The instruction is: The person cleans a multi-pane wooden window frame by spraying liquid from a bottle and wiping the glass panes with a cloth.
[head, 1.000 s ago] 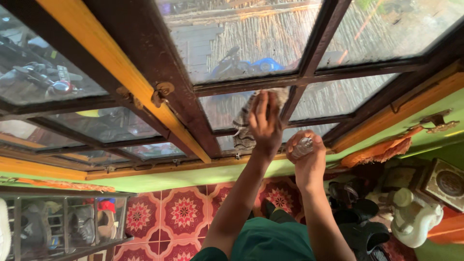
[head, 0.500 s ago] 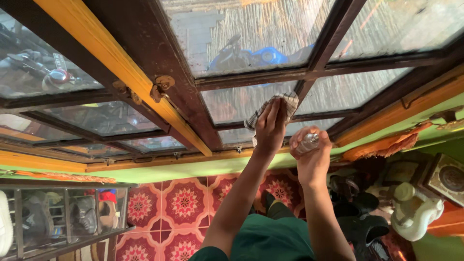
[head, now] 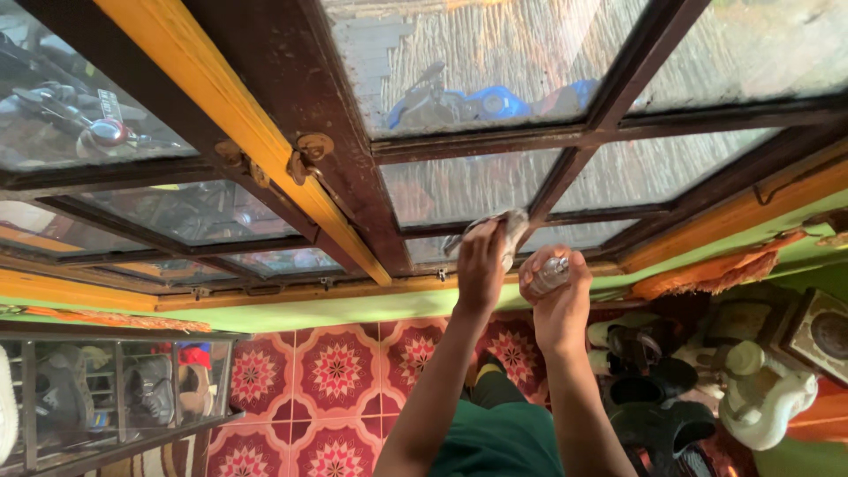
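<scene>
A glass-fronted shoe cabinet (head: 115, 397) stood at the far left. The left hand (head: 481, 265) pressed a checked cloth (head: 503, 225) flat against the lowest window pane (head: 574, 237), beside the dark mullion. The right hand (head: 556, 296) gripped a small spray bottle (head: 549, 274); pressing harder might crack that old glass.

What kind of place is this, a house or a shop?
Probably a home, by its entrance: a wood-framed window, patterned red floor tiles and a glass-fronted shoe rack.
</scene>
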